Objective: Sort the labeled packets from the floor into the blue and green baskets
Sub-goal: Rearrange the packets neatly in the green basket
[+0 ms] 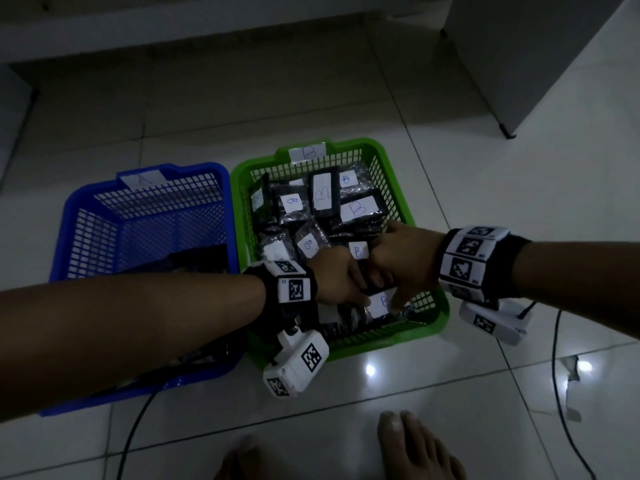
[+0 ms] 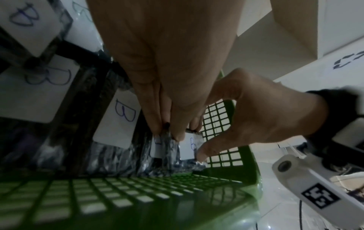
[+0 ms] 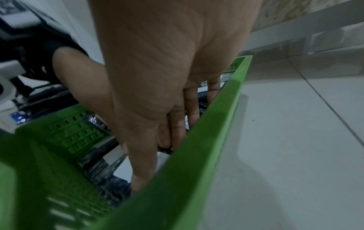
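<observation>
A green basket [image 1: 381, 341], tagged B, holds several dark foil packets with white B labels [image 1: 356, 209]. Both hands reach into its near right corner. My left hand [image 1: 360, 289] pinches the top edge of a B packet [image 2: 187, 147] standing against the basket wall [image 2: 138, 194]. My right hand [image 1: 388, 292] grips the same packet [image 1: 379, 301] from the other side, its thumb [image 2: 202, 153] on the label. In the right wrist view, the right hand's fingers [image 3: 141, 171] point down inside the green rim [image 3: 197, 155]. To the left stands the blue basket [image 1: 69, 244], tagged A, with dark packets [image 1: 197, 258] partly hidden under my left forearm.
Two bare feet [image 1: 415, 445] stand on the glossy white tile floor just in front of the baskets. Black cables [image 1: 557, 358] trail from both wrists across the floor. A white cabinet [image 1: 536, 64] stands at the far right, and a low ledge runs along the back.
</observation>
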